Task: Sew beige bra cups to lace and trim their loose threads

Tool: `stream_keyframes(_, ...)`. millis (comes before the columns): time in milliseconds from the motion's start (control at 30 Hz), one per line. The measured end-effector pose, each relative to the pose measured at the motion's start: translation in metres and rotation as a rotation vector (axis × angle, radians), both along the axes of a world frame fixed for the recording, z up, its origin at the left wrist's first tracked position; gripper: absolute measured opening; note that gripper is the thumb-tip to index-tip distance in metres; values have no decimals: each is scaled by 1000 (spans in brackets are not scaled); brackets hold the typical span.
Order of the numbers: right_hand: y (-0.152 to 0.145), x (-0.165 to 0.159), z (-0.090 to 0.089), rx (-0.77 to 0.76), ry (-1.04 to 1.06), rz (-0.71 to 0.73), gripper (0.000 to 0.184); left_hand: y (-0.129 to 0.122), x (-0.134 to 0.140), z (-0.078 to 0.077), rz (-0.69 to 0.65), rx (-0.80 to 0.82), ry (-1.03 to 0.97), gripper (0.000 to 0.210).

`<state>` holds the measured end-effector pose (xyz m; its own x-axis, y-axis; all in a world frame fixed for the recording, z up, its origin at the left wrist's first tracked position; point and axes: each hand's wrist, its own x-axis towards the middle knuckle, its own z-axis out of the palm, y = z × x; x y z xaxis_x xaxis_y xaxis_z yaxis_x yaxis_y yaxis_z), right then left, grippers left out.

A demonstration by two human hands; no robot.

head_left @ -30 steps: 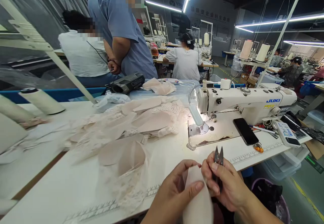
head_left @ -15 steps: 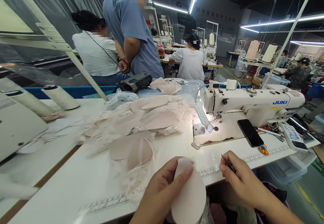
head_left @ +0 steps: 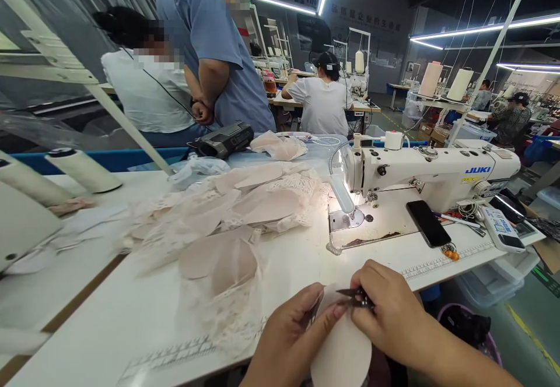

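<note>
A pale beige bra cup (head_left: 343, 346) is pinched near its top by my left hand (head_left: 295, 331), thumb in front. My right hand (head_left: 385, 305) grips small dark thread snips (head_left: 356, 295). The two dark blade tips lie apart at the cup's upper edge, close to my left thumb. Both hands are over the front edge of the white table (head_left: 166, 317). To their left lies a lacy bra piece with beige cups (head_left: 234, 264). A heap of similar lace pieces (head_left: 266, 200) spreads behind it.
A white sewing machine (head_left: 429, 168) stands behind my right hand, its lamp lit. A black phone (head_left: 429, 224) and a white device (head_left: 503, 229) lie on the right. Thread cones (head_left: 83, 168) are at left. A person in a blue shirt (head_left: 219, 55) stands behind the table.
My right hand has moved left with the snips, from beside the cup to its top edge. The snips' two blades now show apart. The view has shifted slightly to the right.
</note>
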<state>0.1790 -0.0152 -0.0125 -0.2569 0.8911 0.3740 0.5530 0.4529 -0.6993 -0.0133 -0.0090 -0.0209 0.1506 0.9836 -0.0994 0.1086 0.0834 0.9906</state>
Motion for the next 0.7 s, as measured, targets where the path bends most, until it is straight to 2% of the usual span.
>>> stream_keyframes(133, -1, 8, 10, -161, 160, -26, 12, 2, 0, -6, 9, -6, 15, 39)
stream_keyframes(200, -4, 10, 13, -154, 152, 15, 8, 3, 0, -7, 23, 19, 27, 41)
stream_keyframes(333, -6, 3, 2, 41, -38, 75, 23, 7, -2, -11, 7, 53, 41, 41)
stream_keyframes(433, -2, -2, -10, 195, -155, 15, 24, 11, -4, -14, -52, 56, 49, 43)
stream_keyframes(500, 2, -1, -15, 249, -151, -52, 22, 10, -4, -14, -59, 42, 58, 45)
stream_keyframes(567, 7, 7, -15, 232, -71, -115, 21, 8, -3, -11, -36, 28, 82, 46)
stream_keyframes(700, 22, 30, -16, 76, 110, -209, 12, 5, -2, -3, -51, 50, 143, 41)
